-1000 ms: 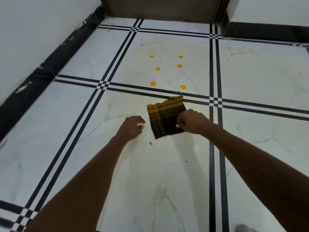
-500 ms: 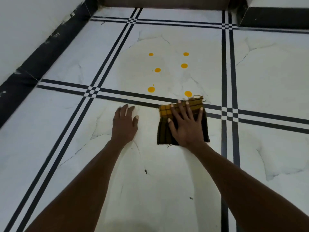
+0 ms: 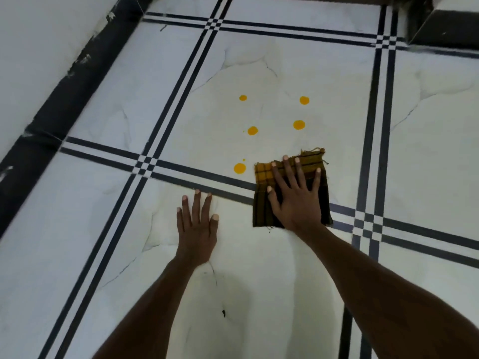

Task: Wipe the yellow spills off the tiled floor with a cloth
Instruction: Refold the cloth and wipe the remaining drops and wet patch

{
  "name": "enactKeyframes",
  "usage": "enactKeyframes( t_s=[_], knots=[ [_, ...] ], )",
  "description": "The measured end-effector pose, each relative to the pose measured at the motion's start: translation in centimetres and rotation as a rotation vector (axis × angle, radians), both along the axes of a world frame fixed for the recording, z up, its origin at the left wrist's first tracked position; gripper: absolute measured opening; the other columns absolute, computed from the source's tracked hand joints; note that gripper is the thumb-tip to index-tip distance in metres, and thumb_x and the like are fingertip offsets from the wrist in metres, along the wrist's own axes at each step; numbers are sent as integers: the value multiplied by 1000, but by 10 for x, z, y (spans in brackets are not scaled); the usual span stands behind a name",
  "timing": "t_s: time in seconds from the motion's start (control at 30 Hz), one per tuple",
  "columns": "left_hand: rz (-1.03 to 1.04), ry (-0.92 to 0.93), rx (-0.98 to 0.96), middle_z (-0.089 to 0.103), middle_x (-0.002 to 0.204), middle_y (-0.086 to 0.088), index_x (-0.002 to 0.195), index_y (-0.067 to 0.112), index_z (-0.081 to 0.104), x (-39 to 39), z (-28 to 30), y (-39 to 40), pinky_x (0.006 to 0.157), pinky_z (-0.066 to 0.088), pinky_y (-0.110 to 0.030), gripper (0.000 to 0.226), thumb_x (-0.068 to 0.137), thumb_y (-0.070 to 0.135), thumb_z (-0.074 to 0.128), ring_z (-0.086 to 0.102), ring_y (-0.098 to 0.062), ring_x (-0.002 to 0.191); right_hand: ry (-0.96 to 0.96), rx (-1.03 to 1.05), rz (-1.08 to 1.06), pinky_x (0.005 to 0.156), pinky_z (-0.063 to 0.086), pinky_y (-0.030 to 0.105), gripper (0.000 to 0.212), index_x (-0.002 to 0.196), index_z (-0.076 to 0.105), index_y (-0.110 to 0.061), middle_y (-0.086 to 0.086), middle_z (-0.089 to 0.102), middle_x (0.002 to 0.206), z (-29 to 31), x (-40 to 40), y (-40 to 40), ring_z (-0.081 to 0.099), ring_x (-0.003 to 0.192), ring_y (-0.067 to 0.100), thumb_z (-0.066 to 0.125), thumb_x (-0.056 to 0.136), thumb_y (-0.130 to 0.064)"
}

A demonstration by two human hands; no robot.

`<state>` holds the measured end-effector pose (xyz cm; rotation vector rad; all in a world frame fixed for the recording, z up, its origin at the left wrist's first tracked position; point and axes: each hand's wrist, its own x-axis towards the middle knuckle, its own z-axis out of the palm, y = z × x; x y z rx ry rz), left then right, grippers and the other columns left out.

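Since a moment ago our right hand (image 3: pixel 293 200) has slid the soft, frayed yellow-brown checked cloth (image 3: pixel 264 174) over the nearest yellow spill; fingers splayed flat, pressing its middle; left hand (image 3: pixel 197 226) flat, fingers straight.

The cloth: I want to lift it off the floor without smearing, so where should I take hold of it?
Probably the frayed far corner of the cloth: it curls up off the floor, giving fingers an edge. Come from the right, away from the yellow spots at its left. The right hand presses flat on its middle; the left hand rests on bare tile.
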<state>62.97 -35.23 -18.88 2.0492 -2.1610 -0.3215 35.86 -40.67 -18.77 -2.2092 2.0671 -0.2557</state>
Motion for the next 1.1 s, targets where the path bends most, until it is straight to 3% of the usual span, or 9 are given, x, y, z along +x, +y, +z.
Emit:
enactKeyframes(
  t_s=[0.1,0.17,0.37,0.57,0.63,0.73,0.87,0.97,1.1],
  knots=[
    [7,-26,-45,52,150,-21,144,17,45,5,3,-18,107,42,-65,51,106,48,31,46,-48,139,14,-24,9,125,4,70,64,167,20,-33,-1,11,177,0,2,-11,3,165,25,28,107,-56],
    [17,-52,-60,55,141,-18,134,17,52,8,5,-40,100,45,-62,46,102,46,37,46,-40,131,26,-7,8,126,4,70,65,167,19,-34,-2,11,177,0,5,-22,2,165,24,28,107,-56],
    [-29,3,-146,60,132,-12,125,14,59,-1,19,-109,102,45,-53,36,105,37,41,56,-38,123,52,22,4,126,5,69,65,167,16,-34,-2,6,178,1,6,-27,-2,165,24,30,107,-56],
    [-52,46,-120,36,166,-13,156,14,42,21,8,-157,124,26,-61,55,109,42,36,26,-41,156,34,31,-13,126,7,68,67,167,17,-33,-3,6,177,3,6,-27,0,165,23,32,106,-56],
    [-66,8,-133,24,172,-8,162,20,31,27,0,-159,127,17,-60,58,109,44,31,12,-34,161,19,18,3,127,7,67,67,167,19,-33,-3,8,177,3,6,-28,2,165,22,34,106,-57],
    [-41,-4,-161,18,174,-3,164,23,26,23,-7,-157,129,11,-57,59,109,45,31,8,-28,162,-22,0,-76,128,7,65,66,165,26,-34,-1,15,176,-2,-10,-52,7,164,21,34,105,-59],
    [-35,-11,-162,16,174,-3,164,23,24,22,-7,-156,129,10,-58,60,109,46,28,6,-28,162,-30,48,-161,127,4,69,67,165,27,-33,1,17,176,-1,-51,-148,10,164,24,27,104,-62],
    [-34,14,-143,13,175,-1,164,24,23,22,-9,-156,129,9,-58,60,109,46,28,4,-26,163,-74,142,-178,125,-2,72,66,166,21,-32,2,10,177,6,-74,-236,3,164,27,24,106,-60],
    [-17,8,-120,9,175,0,165,26,20,22,-5,-160,129,10,-58,62,108,49,22,0,-24,163,-63,164,-244,123,-4,74,62,167,18,-29,4,7,177,15,-30,-300,0,164,29,25,109,-50]
  ],
)
